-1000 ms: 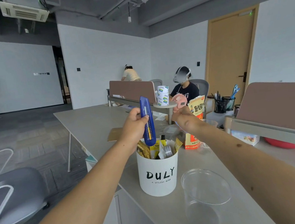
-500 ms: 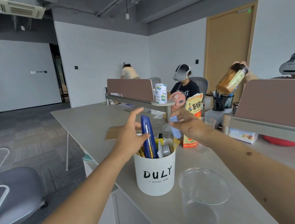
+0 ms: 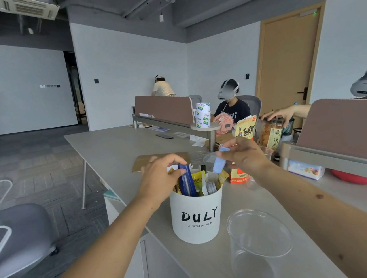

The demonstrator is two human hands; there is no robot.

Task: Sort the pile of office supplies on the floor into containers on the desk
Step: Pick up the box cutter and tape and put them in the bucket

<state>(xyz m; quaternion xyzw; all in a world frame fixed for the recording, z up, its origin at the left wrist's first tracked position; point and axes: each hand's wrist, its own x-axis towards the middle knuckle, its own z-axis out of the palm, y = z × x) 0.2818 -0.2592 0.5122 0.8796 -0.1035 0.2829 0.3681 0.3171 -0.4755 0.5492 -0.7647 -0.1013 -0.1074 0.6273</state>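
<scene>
lowering the cutter, raised a second ago, into the cup, the left hand curls over its top; one more item sorted. the right hand pinches a pale blue item just above the rim, likely next.

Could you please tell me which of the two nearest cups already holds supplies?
The white DULY cup, packed with items; the clear plastic cup beside it stands empty.

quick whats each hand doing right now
Left hand: fingers curled over the top of the blue box cutter in the white cup.
Right hand: pinching a small pale blue thing.
</scene>
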